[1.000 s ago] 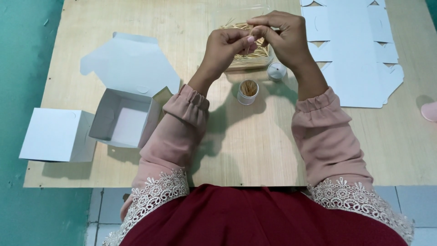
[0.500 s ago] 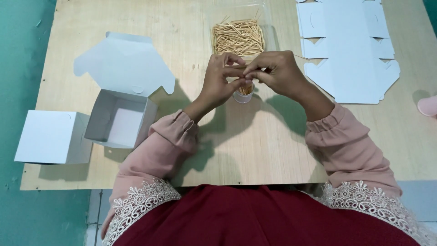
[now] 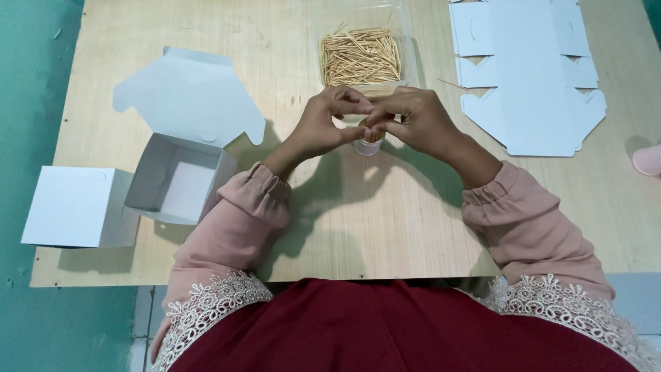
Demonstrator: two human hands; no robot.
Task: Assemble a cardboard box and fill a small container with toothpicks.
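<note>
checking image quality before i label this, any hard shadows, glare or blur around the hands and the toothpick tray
Head view: sharp overall, no motion blur on the left hand or right hand; both arms cast soft dark shadows toward the near table edge; the toothpick tray is evenly lit, without strong glare; the small cup is mostly hidden.

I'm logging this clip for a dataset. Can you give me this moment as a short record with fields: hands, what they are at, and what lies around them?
left hand: fingers curled, meeting the right hand over a small round container
right hand: fingertips pinched together above the same container
small round container: stands on the table, toothpicks inside
clear tray: behind the hands, heaped with toothpicks
open white box: left of the hands, empty
closed white box: far left
flat box blanks: right
table: pale wood
</note>
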